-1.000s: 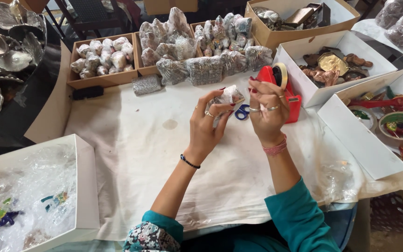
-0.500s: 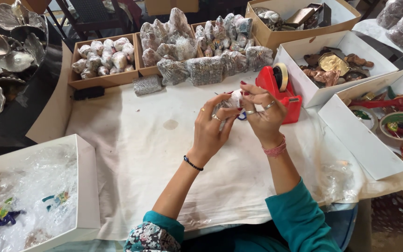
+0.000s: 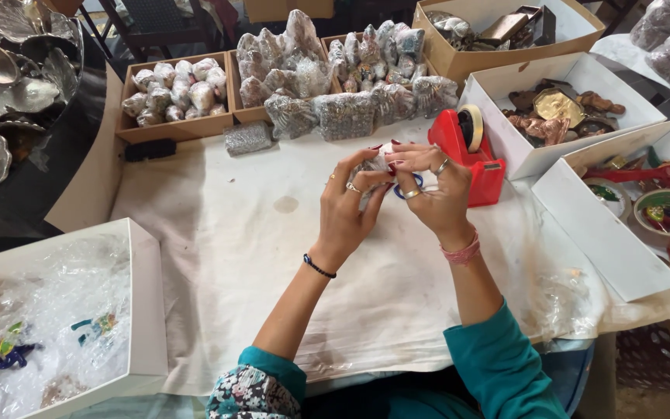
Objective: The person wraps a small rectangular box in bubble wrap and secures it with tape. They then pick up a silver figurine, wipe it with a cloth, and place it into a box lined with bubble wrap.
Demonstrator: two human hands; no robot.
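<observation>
Small wrapped bundle (image 3: 371, 166), clear film around something pale, held above the white cloth (image 3: 219, 256) mid-table. Left hand (image 3: 348, 203) cups it from below, fingers curled onto it; right hand (image 3: 428, 182) pinches its right side, fingertips closed on the film. Red tape dispenser (image 3: 468, 154) just right. Risk: the loose film could slip or unfold if either pinch slackens, letting the contents drop onto the cloth.

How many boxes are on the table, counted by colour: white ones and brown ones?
White boxes: 3, one at the left, two at the right.
Brown boxes: 4, in the back row.
Total: 7
</observation>
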